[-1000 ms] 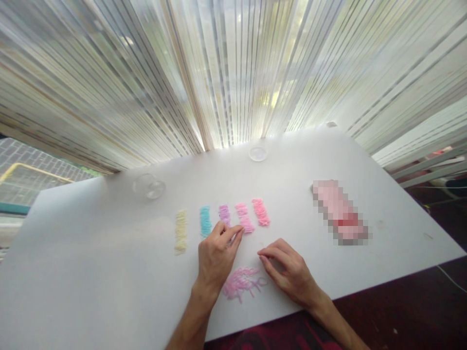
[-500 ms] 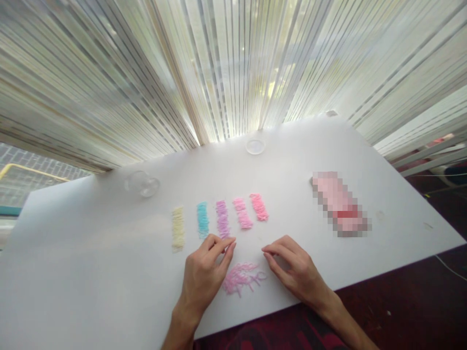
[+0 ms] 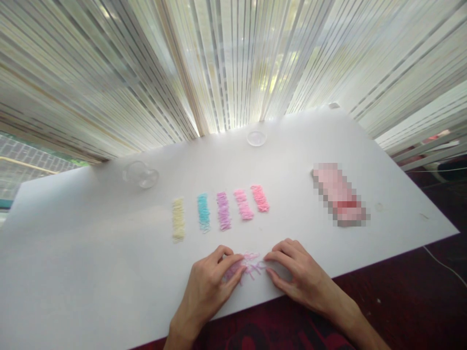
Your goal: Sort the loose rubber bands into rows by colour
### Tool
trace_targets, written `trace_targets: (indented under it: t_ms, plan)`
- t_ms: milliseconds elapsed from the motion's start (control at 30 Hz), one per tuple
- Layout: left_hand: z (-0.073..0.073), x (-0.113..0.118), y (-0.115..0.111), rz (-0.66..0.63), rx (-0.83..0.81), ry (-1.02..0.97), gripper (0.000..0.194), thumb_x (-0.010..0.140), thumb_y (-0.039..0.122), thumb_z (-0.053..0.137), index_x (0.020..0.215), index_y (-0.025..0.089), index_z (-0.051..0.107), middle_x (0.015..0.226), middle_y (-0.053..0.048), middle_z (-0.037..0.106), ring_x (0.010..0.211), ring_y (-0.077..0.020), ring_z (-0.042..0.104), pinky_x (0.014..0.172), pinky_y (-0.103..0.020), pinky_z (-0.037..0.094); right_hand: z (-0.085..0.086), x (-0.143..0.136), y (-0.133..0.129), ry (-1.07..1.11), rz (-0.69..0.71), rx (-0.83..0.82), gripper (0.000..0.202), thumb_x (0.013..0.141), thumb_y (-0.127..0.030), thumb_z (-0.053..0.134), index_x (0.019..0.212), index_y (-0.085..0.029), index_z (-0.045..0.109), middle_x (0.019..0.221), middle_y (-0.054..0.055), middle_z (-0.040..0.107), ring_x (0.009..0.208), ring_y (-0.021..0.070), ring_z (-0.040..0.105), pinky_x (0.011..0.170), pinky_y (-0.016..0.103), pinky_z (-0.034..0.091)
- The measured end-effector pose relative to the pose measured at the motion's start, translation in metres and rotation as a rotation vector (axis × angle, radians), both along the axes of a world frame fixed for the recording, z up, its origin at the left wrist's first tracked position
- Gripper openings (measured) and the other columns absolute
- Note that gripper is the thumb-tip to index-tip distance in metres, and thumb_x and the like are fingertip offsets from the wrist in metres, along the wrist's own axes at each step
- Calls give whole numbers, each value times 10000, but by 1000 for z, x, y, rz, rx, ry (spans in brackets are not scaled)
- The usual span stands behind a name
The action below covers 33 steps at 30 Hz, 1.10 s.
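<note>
A loose pile of pinkish-purple bands [image 3: 251, 268] lies near the front edge of the white table. My left hand [image 3: 219, 272] is over the pile's left side, thumb and fingertips slightly apart at the bands. At the pile's right end is my right hand [image 3: 295, 267], its thumb and forefinger curved and a little apart, nothing visible between them. Beyond my hands are neat columns of small bands: yellow [image 3: 178, 219], blue [image 3: 204, 213], purple [image 3: 224, 211], light pink [image 3: 243, 204] and deeper pink [image 3: 260, 198].
Clear round containers [image 3: 140, 175] stand at the back left, and a clear round dish [image 3: 257, 138] is at the back middle. A pixelated pink object [image 3: 339, 194] lies on the right of the white table [image 3: 91, 243]. Striped curtains [image 3: 233, 63] hang behind.
Both hands have come down towards the pile, and their fingertips have parted. The view has shifted slightly, so the table appears higher.
</note>
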<state>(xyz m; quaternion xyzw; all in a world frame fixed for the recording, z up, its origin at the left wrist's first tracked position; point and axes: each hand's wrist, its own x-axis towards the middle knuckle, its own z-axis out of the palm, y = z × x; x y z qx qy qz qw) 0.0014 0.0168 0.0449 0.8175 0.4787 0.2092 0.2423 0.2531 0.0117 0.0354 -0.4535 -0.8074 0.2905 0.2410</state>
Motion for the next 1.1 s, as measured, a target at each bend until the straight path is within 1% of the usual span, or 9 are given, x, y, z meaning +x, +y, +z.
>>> trace_targets:
  t_ms: [67, 233, 333, 467, 600, 733, 800, 967, 1100]
  plan:
    - [1, 2, 1, -15, 11, -11, 172, 1001, 266, 591, 1112, 233, 718, 920, -27, 697, 733, -145, 708, 654, -234, 566, -1, -2, -1, -15, 1, 29, 180, 898, -114, 676, 1035, -227, 644, 921, 55, 673, 852, 230, 619, 759, 382, 520]
    - [1, 8, 2, -37, 35, -27, 169, 998, 253, 599, 1118, 235, 717, 916, -24, 702, 732, -145, 713, 645, -233, 569, -8, -5, -2, 5, -15, 85, 126, 948, -100, 605, 957, -221, 634, 868, 44, 663, 809, 220, 602, 740, 370, 504]
    - [2, 8, 3, -44, 30, -23, 174, 1004, 253, 590, 1120, 231, 718, 924, -30, 707, 747, -144, 716, 659, -229, 576, -10, -5, 1, 110, -71, 22, 123, 984, -115, 563, 985, -219, 628, 893, 52, 663, 838, 218, 615, 743, 356, 524]
    - [3, 9, 5, -27, 53, -27, 187, 1016, 271, 575, 1129, 226, 718, 921, -34, 715, 753, -140, 720, 676, -223, 591, -5, -8, 10, 255, -159, -97, 125, 1016, -161, 529, 954, -225, 618, 885, 48, 647, 830, 199, 622, 735, 319, 542]
    - [7, 12, 7, 9, 94, -115, 198, 1012, 269, 606, 1176, 201, 694, 951, -52, 736, 816, -157, 735, 729, -239, 606, 3, -17, 20, 307, -116, -202, 107, 1017, -204, 552, 937, -222, 622, 874, 37, 650, 792, 179, 607, 731, 299, 534]
    - [7, 13, 9, 15, 94, -196, 145, 999, 192, 621, 1109, 206, 714, 936, -49, 740, 810, -147, 724, 746, -238, 601, 7, -26, 25, 321, -76, -251, 104, 1002, -193, 568, 924, -221, 631, 864, 26, 652, 779, 168, 603, 733, 289, 522]
    - [4, 12, 10, 40, 81, -221, 132, 998, 189, 620, 1078, 207, 724, 924, -50, 742, 811, -149, 722, 744, -242, 598, 7, -29, 25, 324, -91, -240, 90, 995, -186, 570, 944, -219, 637, 865, 26, 654, 773, 166, 606, 732, 288, 524]
    - [-3, 4, 16, 200, 69, -295, 119, 981, 208, 651, 1030, 202, 759, 896, -44, 754, 744, -139, 706, 698, -237, 593, 0, -33, 26, 325, -159, -120, 76, 968, -182, 592, 1011, -213, 647, 887, 40, 666, 775, 176, 620, 728, 307, 541]
    - [-5, -4, 21, 241, 61, -336, 112, 954, 210, 691, 1016, 203, 784, 895, -34, 763, 722, -129, 696, 645, -217, 576, -6, -35, 27, 326, -192, -41, 69, 961, -181, 607, 1004, -214, 648, 860, 35, 665, 758, 179, 628, 709, 311, 546]
